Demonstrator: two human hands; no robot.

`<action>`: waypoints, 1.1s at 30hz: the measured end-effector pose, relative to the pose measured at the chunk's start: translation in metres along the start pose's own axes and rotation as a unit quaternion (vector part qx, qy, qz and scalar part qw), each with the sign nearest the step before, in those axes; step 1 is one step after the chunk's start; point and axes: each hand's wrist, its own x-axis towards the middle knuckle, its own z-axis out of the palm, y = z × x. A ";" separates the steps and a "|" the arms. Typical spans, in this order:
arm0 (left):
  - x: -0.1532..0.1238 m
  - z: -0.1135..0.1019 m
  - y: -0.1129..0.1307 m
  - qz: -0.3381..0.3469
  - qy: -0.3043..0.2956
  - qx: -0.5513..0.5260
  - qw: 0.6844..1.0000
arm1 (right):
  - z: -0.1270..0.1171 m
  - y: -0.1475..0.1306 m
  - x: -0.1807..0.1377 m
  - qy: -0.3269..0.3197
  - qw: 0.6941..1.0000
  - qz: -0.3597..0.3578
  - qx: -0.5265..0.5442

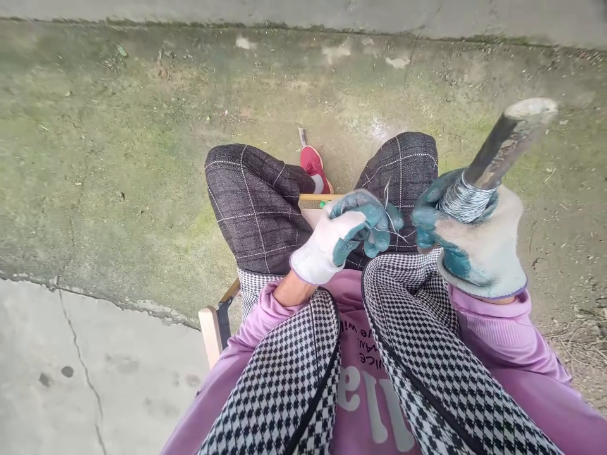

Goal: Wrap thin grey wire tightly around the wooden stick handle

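I sit on a wooden chair (pixel 211 328) and both hands wear white gloves with teal palms. My right hand (pixel 467 243) is closed round a grey metal rod (pixel 509 139) that slants up to the right. A coil of thin wire (pixel 465 201) is wound round the rod just above my fist. My left hand (pixel 344 237) pinches the loose end of that thin wire (pixel 391 221) over my lap, fingers curled together. The two hands are a short gap apart above my checked trousers (pixel 258 202).
Mossy, cracked concrete ground (pixel 118 158) lies all round. My red shoe (pixel 315 167) shows between my knees. A paler concrete slab (pixel 71 366) is at the lower left, and dry twigs (pixel 581 354) lie at the lower right.
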 end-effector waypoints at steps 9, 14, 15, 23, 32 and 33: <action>-0.004 0.011 0.005 -0.070 0.019 -0.048 0.996 | 0.010 -0.007 0.002 -0.016 1.000 -0.001 -0.006; -0.003 0.017 0.011 -0.111 0.065 -0.012 0.992 | 0.004 -0.009 -0.004 -0.038 0.995 -0.042 -0.078; -0.003 0.017 0.011 -0.109 0.065 -0.005 0.992 | 0.004 -0.009 -0.005 -0.023 0.994 -0.052 -0.097; 0.000 0.019 0.015 -0.111 0.084 0.030 0.990 | 0.011 -0.011 -0.007 0.017 0.991 -0.072 -0.109; -0.005 0.011 0.016 -0.060 0.032 -0.005 0.998 | 0.012 -0.003 -0.001 0.081 0.986 -0.101 -0.101; -0.005 0.010 0.017 -0.059 0.031 0.004 0.998 | 0.013 -0.004 -0.001 0.078 0.988 -0.092 -0.093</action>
